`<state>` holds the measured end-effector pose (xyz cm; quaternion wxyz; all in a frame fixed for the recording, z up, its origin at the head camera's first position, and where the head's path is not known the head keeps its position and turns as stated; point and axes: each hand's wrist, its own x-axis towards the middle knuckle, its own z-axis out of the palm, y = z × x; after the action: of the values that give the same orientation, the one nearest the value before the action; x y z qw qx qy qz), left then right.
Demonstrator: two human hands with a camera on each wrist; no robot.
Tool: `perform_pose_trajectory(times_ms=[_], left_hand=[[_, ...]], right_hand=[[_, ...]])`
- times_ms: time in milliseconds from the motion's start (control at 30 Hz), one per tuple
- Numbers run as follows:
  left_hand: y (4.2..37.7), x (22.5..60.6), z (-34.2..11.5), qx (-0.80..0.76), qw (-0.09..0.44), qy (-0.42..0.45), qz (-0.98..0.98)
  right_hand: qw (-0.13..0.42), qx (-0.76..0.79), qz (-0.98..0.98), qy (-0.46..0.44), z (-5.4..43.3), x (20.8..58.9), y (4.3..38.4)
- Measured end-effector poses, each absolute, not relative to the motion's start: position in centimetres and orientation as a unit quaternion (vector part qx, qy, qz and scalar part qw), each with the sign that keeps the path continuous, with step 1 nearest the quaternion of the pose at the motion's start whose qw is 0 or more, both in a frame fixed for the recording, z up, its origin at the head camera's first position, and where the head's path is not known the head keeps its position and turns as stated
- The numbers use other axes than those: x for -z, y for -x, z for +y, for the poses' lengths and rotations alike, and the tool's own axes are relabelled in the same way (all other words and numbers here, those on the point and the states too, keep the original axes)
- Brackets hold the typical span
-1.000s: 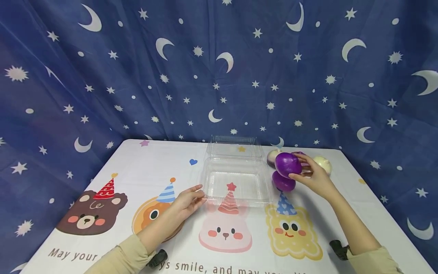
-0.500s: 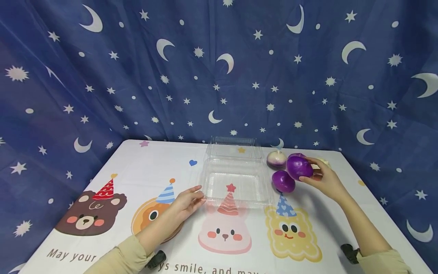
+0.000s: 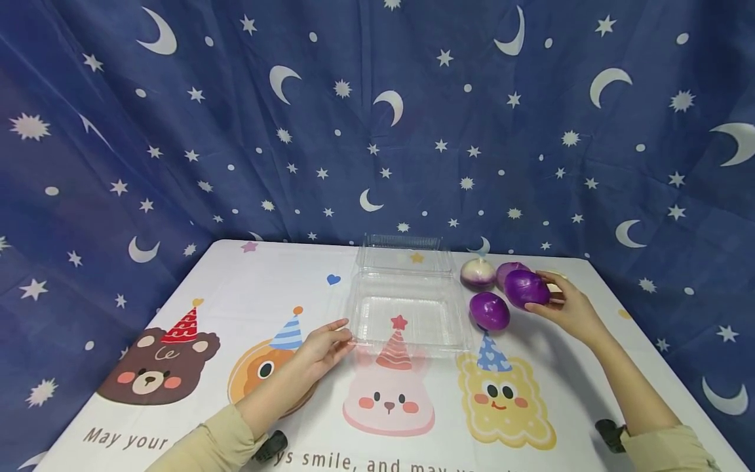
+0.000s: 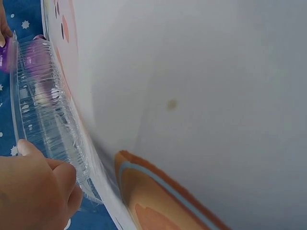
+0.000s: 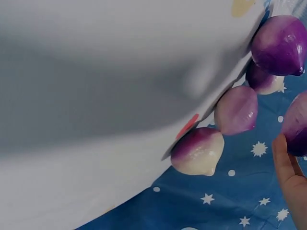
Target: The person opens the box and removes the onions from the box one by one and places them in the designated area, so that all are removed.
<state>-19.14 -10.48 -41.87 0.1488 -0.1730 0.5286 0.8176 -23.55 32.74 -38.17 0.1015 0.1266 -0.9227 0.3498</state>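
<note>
My right hand [image 3: 572, 313] grips a glossy purple onion [image 3: 526, 289] between thumb and fingers, at the right side of the group of onions. In the right wrist view, this onion [image 5: 296, 127] is at the right edge and partly cut off, apart from the others. My left hand [image 3: 321, 347] holds the near left corner of a clear plastic clamshell box [image 3: 413, 346], thumb over the rim [image 4: 21, 115] and fingers curled against its ribbed side. The box stands with its lid [image 3: 404, 254] folded back, and nothing lies in it.
Another purple onion [image 3: 489, 311] lies close to the box's right side. Behind it sit a white-and-purple onion [image 3: 478, 274] and a lilac one [image 3: 508, 271]. A pale onion [image 3: 556, 278] is mostly hidden behind my right hand. A starry blue curtain [image 3: 377, 131] hangs behind the table.
My right hand has moved right and slightly down with the purple onion, away from the box, uncovering the onions behind. My left hand stays at the box's corner.
</note>
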Motion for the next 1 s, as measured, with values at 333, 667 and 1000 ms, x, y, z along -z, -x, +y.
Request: perform_pose_trajectory(times_ms=[333, 667, 1000], left_hand=[[19.4, 41.9, -10.5, -0.814, 0.148, 0.172, 0.535], [19.3, 42.0, -10.4, -0.816, 0.149, 0.174, 0.531], [19.3, 41.9, -10.4, -0.814, 0.150, 0.173, 0.533]], right_hand=[[0.114, -0.334, -0.925, -0.139, 33.8, 39.1, 24.3], [0.074, -0.328, -0.933, -0.128, 34.5, 40.1, 25.2], [0.052, -0.319, -0.937, -0.132, 34.9, 41.1, 26.0]])
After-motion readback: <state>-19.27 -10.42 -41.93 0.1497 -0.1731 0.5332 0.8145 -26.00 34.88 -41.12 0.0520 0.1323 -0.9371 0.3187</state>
